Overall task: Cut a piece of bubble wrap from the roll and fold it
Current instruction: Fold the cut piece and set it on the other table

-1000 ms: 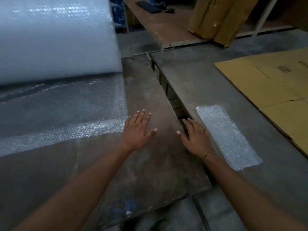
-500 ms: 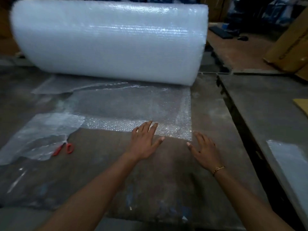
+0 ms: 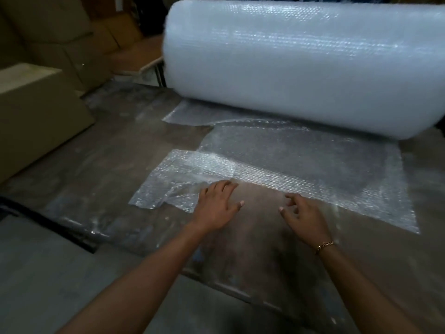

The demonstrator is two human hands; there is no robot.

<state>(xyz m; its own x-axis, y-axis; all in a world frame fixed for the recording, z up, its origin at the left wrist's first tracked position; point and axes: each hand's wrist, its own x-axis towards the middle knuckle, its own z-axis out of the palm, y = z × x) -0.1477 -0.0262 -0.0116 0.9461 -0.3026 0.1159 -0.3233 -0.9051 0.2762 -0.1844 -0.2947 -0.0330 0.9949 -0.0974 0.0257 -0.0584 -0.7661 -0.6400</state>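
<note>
Resting flat with fingers spread, left hand [image 3: 216, 204] on the worktop [image 3: 252, 249], right hand [image 3: 304, 216] (fingers loosely curled, grasping nothing) near the bubble wrap [image 3: 301, 162] edge, roll [image 3: 305, 66] far behind.

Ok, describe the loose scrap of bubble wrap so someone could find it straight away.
Start at the big white roll lying across the table. Its unrolled sheet spreads toward the person. The scrap overlaps that sheet's left corner, beside the left hand: crumpled, ragged-edged, unlike the flat sheet.
</note>
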